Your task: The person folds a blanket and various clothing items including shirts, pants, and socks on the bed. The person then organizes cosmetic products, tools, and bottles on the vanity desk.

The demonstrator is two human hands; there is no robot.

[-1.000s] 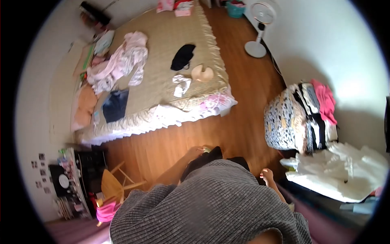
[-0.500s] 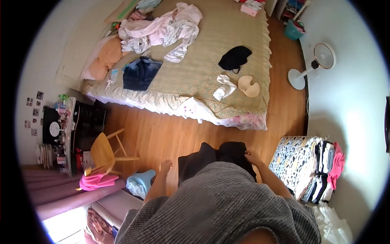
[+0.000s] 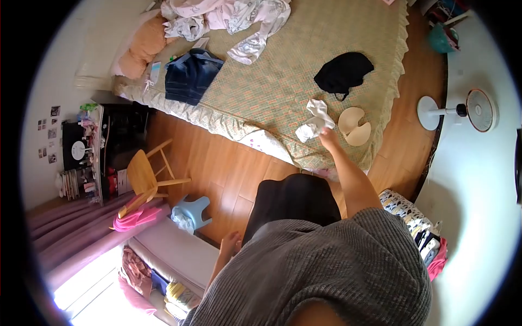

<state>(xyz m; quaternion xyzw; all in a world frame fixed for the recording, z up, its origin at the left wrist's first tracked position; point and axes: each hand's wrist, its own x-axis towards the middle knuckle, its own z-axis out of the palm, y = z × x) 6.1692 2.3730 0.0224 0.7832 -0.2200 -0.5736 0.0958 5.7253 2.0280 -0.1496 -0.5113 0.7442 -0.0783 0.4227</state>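
The person's right hand (image 3: 328, 135) reaches over the near edge of the bed (image 3: 277, 81), close to its near right corner. Its fingers meet the edge of the white cloth (image 3: 317, 119); I cannot tell whether they have closed on it. The white cloth lies crumpled on the bed, a little in from that same corner.

The left hand (image 3: 231, 240) hangs low at the person's side, well short of the bed, above the floor. Its fingers are bent; I cannot tell how far they close.

On the bed, between the white cloth and the bed's right edge, lies a round, notched beige pad (image 3: 348, 118), apart from the cloth. Farther in from the bed's near edge is a black garment (image 3: 343, 73) with a thin strap toward the white cloth. The jeans (image 3: 193, 76) lie near the left part of the bed's near edge, with a small packet (image 3: 155, 71) beside them. A printed pink cloth (image 3: 258, 24) is spread toward the bed's far side.

A fan (image 3: 446, 112) stands to the right of the bed. In front of the bed, toward its left, are a wooden chair (image 3: 140, 173) and a blue stool (image 3: 198, 209).
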